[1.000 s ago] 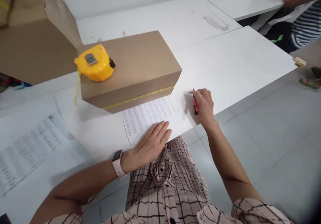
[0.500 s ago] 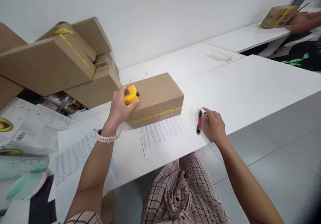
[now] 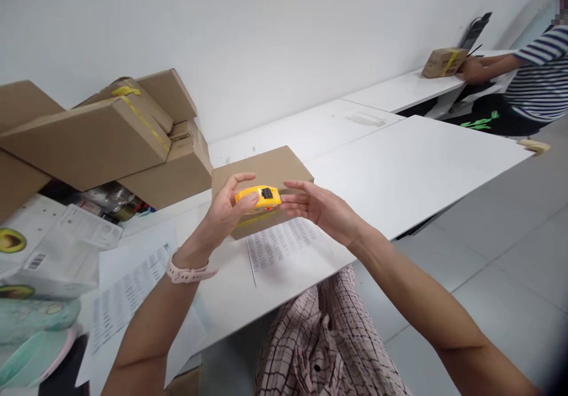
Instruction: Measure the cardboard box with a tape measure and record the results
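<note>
Left hand [image 3: 222, 211]: grip closed round tape [image 3: 266, 199], newly tilted up. Right hand [image 3: 331, 212]: grip half-open, at tape's right end, come over from tabletop [image 3: 377, 174]; both hands now engaged with tape. Sheet [image 3: 277, 247]: on tabletop. Box [image 3: 268, 164]: just behind tape.

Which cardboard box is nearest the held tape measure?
The box directly behind the tape measure in the left hand, with a printed sheet at its front. The pile at left and the far box by the co-worker's hand are farther.

A workroom, it seems, with stacked cardboard boxes [image 3: 89, 141], long white tables [image 3: 377, 165] and printed sheets [image 3: 133, 292].
</note>
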Demonstrator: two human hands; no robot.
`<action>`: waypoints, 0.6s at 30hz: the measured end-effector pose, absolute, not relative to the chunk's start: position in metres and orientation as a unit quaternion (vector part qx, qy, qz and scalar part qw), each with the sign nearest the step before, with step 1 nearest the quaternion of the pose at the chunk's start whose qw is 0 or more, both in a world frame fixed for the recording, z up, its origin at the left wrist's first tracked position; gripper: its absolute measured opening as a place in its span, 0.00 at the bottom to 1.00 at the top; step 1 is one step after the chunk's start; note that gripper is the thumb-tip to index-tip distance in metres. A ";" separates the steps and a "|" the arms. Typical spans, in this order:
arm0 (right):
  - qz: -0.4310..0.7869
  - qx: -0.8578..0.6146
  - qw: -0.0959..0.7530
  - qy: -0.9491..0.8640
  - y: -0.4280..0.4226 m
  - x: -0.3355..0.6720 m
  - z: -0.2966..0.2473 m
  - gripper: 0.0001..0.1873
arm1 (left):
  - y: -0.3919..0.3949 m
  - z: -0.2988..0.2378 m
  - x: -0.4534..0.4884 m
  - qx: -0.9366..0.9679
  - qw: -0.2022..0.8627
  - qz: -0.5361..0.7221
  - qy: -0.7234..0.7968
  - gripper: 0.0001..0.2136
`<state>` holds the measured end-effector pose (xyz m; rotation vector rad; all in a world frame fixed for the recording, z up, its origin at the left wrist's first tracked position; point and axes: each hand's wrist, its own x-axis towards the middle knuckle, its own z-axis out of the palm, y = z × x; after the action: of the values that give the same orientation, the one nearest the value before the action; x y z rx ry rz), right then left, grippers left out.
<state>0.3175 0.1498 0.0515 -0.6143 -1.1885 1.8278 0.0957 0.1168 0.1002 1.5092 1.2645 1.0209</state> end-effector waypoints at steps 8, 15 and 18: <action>0.629 -0.335 0.528 -0.462 0.215 0.321 0.067 0.13 | 0.134 0.102 0.026 0.579 0.357 0.482 0.553 0.30; 0.513 -0.526 0.511 -0.446 0.281 0.321 0.054 0.11 | 0.155 0.088 -0.065 0.457 0.274 0.571 0.625 0.19; 0.505 -0.560 0.457 -0.471 0.288 0.312 0.039 0.10 | 0.153 0.076 -0.087 0.438 0.287 0.561 0.641 0.21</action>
<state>0.3120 0.2878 0.0390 -1.3804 -1.1611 1.2450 -0.0873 0.1531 0.0759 1.1704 1.7128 1.4998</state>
